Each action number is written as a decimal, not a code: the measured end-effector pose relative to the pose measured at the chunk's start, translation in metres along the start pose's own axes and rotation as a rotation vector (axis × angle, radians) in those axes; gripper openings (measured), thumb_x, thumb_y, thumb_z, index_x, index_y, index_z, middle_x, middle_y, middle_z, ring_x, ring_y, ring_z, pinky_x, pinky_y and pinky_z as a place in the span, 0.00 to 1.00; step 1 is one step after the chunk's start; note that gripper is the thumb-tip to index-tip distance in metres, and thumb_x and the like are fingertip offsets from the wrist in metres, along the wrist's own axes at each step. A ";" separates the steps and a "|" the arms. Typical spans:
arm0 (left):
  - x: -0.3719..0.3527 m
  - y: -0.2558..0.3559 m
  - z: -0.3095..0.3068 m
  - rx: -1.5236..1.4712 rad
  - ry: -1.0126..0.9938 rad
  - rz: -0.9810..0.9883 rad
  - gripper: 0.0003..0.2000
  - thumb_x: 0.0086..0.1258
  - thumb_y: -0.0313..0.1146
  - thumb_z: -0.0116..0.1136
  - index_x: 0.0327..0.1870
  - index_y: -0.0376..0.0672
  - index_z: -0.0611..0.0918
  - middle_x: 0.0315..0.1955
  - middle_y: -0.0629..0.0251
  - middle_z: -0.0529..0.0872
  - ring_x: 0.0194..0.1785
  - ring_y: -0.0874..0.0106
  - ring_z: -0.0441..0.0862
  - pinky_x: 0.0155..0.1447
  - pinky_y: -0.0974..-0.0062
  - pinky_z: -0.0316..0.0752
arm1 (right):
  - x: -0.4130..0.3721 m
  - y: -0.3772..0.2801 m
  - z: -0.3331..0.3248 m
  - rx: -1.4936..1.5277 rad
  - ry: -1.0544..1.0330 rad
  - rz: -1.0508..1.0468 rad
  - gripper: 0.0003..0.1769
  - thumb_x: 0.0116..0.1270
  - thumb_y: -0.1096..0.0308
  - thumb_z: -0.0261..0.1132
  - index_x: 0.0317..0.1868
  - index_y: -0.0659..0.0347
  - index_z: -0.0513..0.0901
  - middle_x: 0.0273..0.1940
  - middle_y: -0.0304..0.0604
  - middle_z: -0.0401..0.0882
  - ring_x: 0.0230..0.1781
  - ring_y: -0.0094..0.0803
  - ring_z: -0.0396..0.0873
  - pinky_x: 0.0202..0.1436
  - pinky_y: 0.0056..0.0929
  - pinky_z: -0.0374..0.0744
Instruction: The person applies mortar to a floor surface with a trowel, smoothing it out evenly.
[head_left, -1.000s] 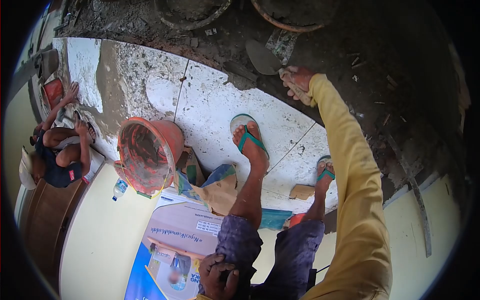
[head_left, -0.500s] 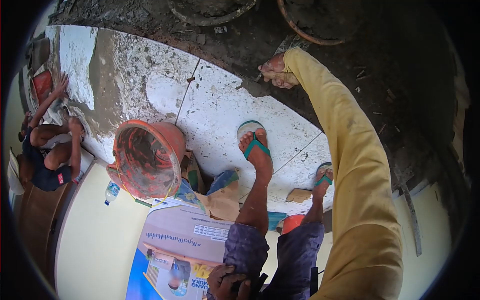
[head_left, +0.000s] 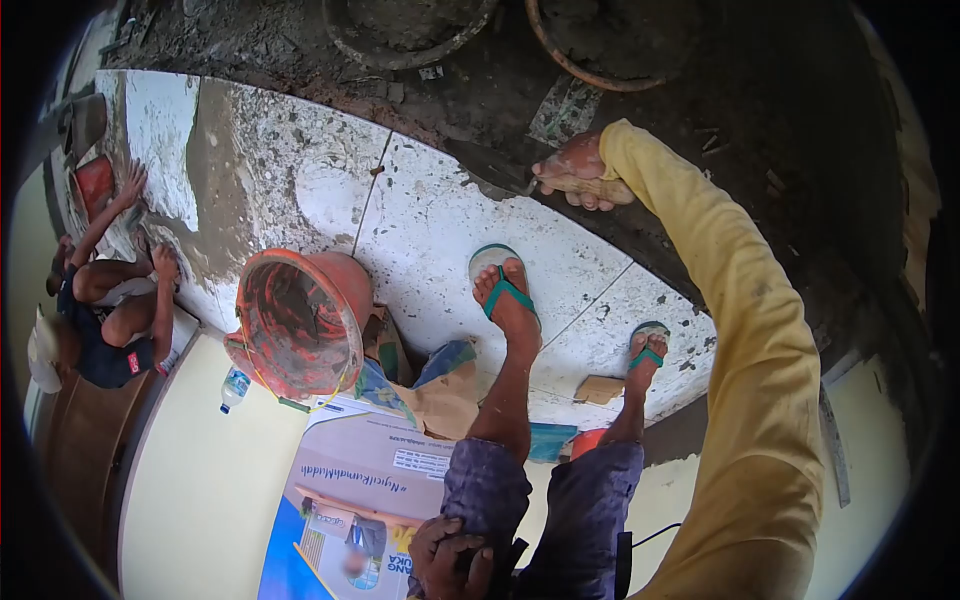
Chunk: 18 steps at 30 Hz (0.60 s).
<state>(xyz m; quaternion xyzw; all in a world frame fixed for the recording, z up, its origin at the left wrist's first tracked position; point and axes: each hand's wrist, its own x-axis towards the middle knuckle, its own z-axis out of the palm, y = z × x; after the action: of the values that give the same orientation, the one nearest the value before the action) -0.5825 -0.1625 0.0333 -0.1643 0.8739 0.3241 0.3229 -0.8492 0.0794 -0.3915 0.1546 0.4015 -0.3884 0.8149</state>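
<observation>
Head view: bent fingers of the right hand (head_left: 582, 163) wrap the handle of a pale-handled trowel (head_left: 612, 188), its blade hard to make out over dark, muddy ground (head_left: 480, 110). Fingers loose and slightly bent, the left hand (head_left: 448, 555) rests against purple trousers (head_left: 487, 490). Farther left, a mortar-smeared orange-red plastic bucket (head_left: 350, 285) sits on white, spattered tiles (head_left: 430, 210).

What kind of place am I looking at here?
Probably a building site, perhaps with tiling or masonry under way: a grey-smeared red bucket, dirt-spattered white tiles bordering dark, bare ground, and a wooden-handled tool in the right hand.
</observation>
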 end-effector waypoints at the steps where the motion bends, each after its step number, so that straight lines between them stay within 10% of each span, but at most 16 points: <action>1: -0.001 0.000 0.000 -0.008 -0.015 -0.016 0.12 0.63 0.24 0.60 0.48 0.40 0.81 0.41 0.49 0.81 0.50 0.51 0.76 0.53 0.51 0.73 | -0.012 0.005 0.004 -0.042 0.046 -0.022 0.32 0.71 0.37 0.53 0.60 0.55 0.73 0.27 0.38 0.70 0.20 0.27 0.70 0.25 0.33 0.72; 13: -0.020 -0.017 -0.002 0.202 -0.213 0.139 0.09 0.64 0.29 0.63 0.43 0.40 0.81 0.51 0.47 0.77 0.55 0.52 0.75 0.60 0.57 0.71 | 0.034 0.166 0.109 0.342 0.694 -0.348 0.20 0.66 0.57 0.66 0.51 0.60 0.73 0.38 0.45 0.79 0.28 0.34 0.76 0.30 0.37 0.78; 18: -0.009 0.000 0.002 0.085 -0.172 -0.042 0.09 0.63 0.30 0.65 0.42 0.40 0.81 0.51 0.48 0.77 0.56 0.52 0.75 0.61 0.56 0.71 | 0.099 0.167 0.186 0.315 1.071 -0.362 0.25 0.64 0.56 0.65 0.54 0.64 0.70 0.43 0.62 0.82 0.46 0.60 0.81 0.49 0.49 0.79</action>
<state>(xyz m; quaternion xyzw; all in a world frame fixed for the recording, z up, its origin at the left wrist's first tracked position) -0.5752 -0.1601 0.0378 -0.1405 0.8523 0.2927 0.4102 -0.5862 0.0330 -0.3614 0.3774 0.7149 -0.4441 0.3863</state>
